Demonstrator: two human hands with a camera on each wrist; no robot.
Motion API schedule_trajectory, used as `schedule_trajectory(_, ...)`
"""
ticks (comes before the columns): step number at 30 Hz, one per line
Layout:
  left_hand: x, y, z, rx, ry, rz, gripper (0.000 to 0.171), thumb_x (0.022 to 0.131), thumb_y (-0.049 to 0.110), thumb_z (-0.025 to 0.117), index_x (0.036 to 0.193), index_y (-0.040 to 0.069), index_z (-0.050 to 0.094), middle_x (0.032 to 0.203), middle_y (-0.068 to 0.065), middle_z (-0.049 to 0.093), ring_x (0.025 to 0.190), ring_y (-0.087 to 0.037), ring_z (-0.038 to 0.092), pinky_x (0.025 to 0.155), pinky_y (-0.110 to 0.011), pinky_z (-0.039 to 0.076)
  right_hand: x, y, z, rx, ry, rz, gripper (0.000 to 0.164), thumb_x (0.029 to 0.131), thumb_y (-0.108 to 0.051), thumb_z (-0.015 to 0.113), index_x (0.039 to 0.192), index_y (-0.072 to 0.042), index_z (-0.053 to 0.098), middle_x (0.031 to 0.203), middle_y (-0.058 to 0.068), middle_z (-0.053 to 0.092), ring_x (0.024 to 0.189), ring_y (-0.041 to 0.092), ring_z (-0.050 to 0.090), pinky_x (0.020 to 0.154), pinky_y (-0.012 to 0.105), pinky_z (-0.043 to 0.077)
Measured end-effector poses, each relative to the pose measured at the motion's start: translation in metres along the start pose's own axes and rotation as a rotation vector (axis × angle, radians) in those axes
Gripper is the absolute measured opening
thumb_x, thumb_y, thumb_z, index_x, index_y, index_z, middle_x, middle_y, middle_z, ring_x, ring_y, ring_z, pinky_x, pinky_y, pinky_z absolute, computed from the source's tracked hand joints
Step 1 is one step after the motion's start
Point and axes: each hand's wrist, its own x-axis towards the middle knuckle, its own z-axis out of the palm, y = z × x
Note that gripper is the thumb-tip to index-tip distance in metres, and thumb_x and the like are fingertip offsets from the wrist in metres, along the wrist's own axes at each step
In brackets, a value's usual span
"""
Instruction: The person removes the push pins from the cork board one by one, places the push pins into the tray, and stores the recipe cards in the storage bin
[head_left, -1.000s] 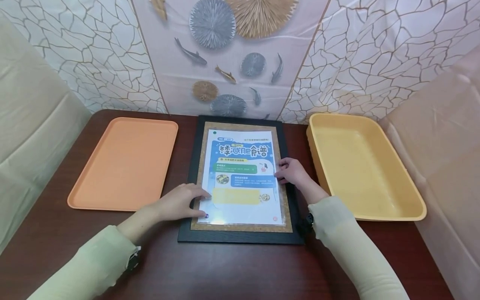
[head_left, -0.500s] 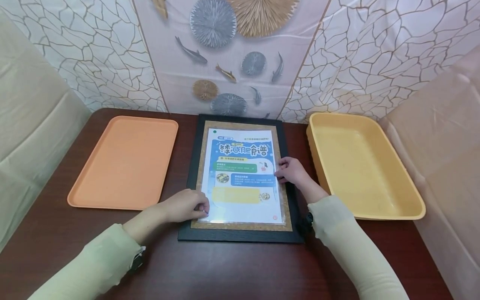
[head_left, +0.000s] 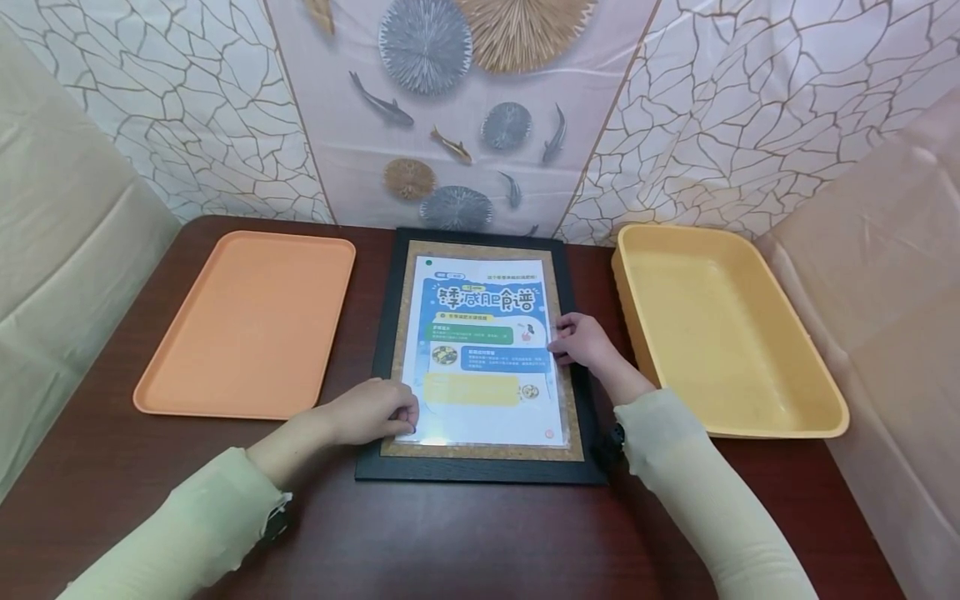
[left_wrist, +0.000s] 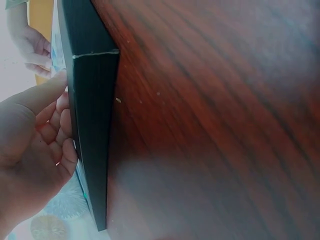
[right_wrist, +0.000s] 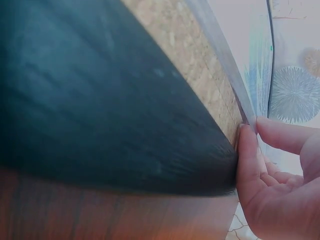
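A laminated poster sheet with blue, green and yellow print lies on a black-framed cork board. A green thumbtack sits at its upper left corner. At the lower left corner my left hand has its fingers curled, thumb and forefinger meeting at a small blue thumbtack that they mostly hide. The left wrist view shows the left hand beside the frame's dark edge, its fingertips hidden. My right hand pinches the sheet's right edge, which stands slightly off the cork in the right wrist view.
An orange tray lies to the left of the board. On the right stands a deep yellow bin. All rest on a dark red-brown wooden table, with a patterned cloth hanging behind.
My left hand's spread fingers have curled in and come together at the poster's lower left corner, covering the blue thumbtack. My right hand stays on the right edge.
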Motion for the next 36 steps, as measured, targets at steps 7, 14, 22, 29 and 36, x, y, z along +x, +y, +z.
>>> schedule_trajectory(7, 0.002, -0.003, -0.006, -0.083, -0.075, -0.004, 0.012, 0.088, 0.018, 0.064, 0.076, 0.017, 0.062, 0.064, 0.007, 0.047, 0.063, -0.006, 0.045, 0.061, -0.021, 0.038, 0.002, 0.000, 0.001, -0.004, 0.004, -0.004, 0.048, 0.091, -0.011, 0.060, 0.134, -0.002, 0.041, 0.108, 0.019, 0.054, 0.094, 0.028, 0.064, 0.084, 0.035, 0.053)
schedule_trajectory(14, 0.001, -0.007, -0.012, -0.229, -0.130, -0.007, 0.009, 0.088, 0.016, 0.064, 0.078, 0.017, 0.064, 0.070, 0.007, 0.053, 0.069, -0.007, 0.047, 0.065, -0.021, 0.040, 0.003, -0.002, 0.001, -0.002, -0.004, -0.008, 0.049, 0.091, -0.012, 0.060, 0.134, -0.001, 0.040, 0.110, 0.019, 0.054, 0.095, 0.028, 0.064, 0.085, 0.035, 0.053)
schedule_trajectory(22, -0.003, -0.017, -0.019, -0.302, 0.021, -0.030, 0.006, 0.087, 0.014, 0.065, 0.081, 0.012, 0.064, 0.073, 0.004, 0.057, 0.070, -0.009, 0.050, 0.065, -0.021, 0.042, 0.004, -0.003, 0.002, -0.010, -0.011, 0.005, 0.049, 0.091, -0.012, 0.060, 0.135, -0.002, 0.040, 0.110, 0.019, 0.054, 0.096, 0.028, 0.063, 0.086, 0.035, 0.052)
schedule_trajectory(29, -0.001, -0.033, -0.040, -0.286, 0.240, -0.164, 0.004, 0.088, 0.014, 0.063, 0.086, 0.011, 0.064, 0.080, -0.002, 0.063, 0.075, -0.014, 0.053, 0.069, -0.026, 0.045, 0.004, 0.000, 0.000, -0.019, -0.012, 0.001, 0.050, 0.090, -0.012, 0.061, 0.135, -0.002, 0.040, 0.107, 0.017, 0.054, 0.093, 0.026, 0.063, 0.083, 0.032, 0.053)
schedule_trajectory(36, -0.008, -0.056, -0.064, -0.265, 0.398, -0.256, 0.009, 0.091, 0.013, 0.059, 0.091, 0.004, 0.061, 0.087, -0.010, 0.063, 0.082, -0.020, 0.054, 0.073, -0.028, 0.044, 0.003, 0.002, 0.001, -0.024, -0.013, -0.006, 0.049, 0.091, -0.013, 0.060, 0.134, -0.001, 0.040, 0.107, 0.017, 0.054, 0.093, 0.026, 0.062, 0.083, 0.031, 0.053)
